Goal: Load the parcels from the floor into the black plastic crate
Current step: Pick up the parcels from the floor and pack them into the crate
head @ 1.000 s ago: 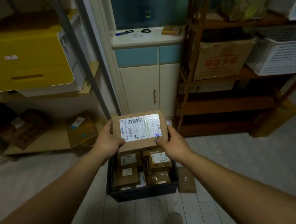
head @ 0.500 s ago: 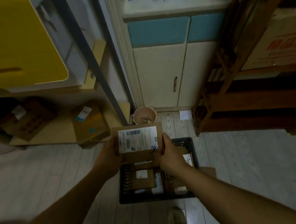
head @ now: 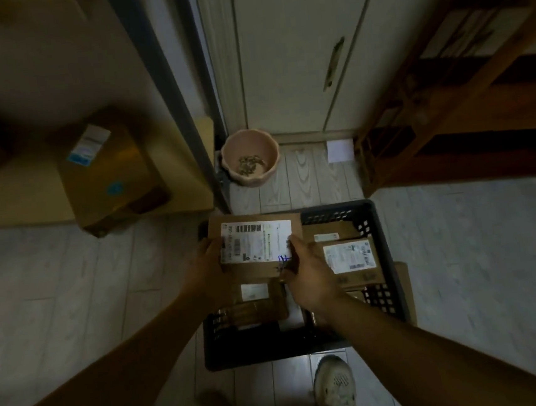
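A brown cardboard parcel point(head: 257, 243) with a white barcode label is held flat over the far left part of the black plastic crate point(head: 375, 225). My left hand point(head: 205, 267) grips its left edge and my right hand point(head: 306, 274) grips its near right corner. Inside the crate lie several other brown parcels, one with a white label point(head: 350, 257) at the right. Whether the held parcel rests on those below it cannot be told. Another flat brown parcel point(head: 405, 287) lies on the floor against the crate's right side.
A pink pot point(head: 251, 160) stands on the floor beyond the crate, before a white cabinet point(head: 294, 53). A metal shelf post point(head: 164, 91) and a low shelf with a cardboard box point(head: 107, 175) are at the left. A wooden rack point(head: 447, 103) is at the right. My shoes point(head: 335, 389) are near the crate.
Both hands have lowered the labelled parcel from chest height down onto the crate's far left area. My view has tilted down toward the floor.
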Demonstrator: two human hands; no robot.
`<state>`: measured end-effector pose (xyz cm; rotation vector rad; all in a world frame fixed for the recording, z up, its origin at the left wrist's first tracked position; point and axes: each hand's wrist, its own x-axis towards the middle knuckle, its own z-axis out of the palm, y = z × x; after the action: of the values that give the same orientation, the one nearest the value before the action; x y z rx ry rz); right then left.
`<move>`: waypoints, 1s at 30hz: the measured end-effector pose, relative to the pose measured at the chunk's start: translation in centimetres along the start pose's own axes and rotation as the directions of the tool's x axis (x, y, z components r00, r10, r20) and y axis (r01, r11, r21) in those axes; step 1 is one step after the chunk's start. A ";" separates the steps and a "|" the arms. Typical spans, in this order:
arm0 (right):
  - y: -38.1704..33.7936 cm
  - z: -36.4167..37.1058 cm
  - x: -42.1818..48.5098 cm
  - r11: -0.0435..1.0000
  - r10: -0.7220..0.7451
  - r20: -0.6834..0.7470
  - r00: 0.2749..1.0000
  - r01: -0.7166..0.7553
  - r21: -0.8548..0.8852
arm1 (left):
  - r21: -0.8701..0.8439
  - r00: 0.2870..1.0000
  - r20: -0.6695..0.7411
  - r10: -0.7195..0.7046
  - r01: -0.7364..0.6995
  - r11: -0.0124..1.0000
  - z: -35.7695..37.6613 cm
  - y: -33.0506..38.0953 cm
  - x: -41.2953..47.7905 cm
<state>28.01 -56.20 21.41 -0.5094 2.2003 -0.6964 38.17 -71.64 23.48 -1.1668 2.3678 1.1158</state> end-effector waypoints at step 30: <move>10.8 12.8 17.8 0.946 -0.024 0.137 0.990 0.067 -0.317 | 0.738 0.973 0.203 0.105 -0.223 0.637 12.2 -13.5 16.1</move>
<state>25.08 -61.70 -2.25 -0.7514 2.1907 -0.3147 37.20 -76.58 -0.27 -0.5400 2.4395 0.1271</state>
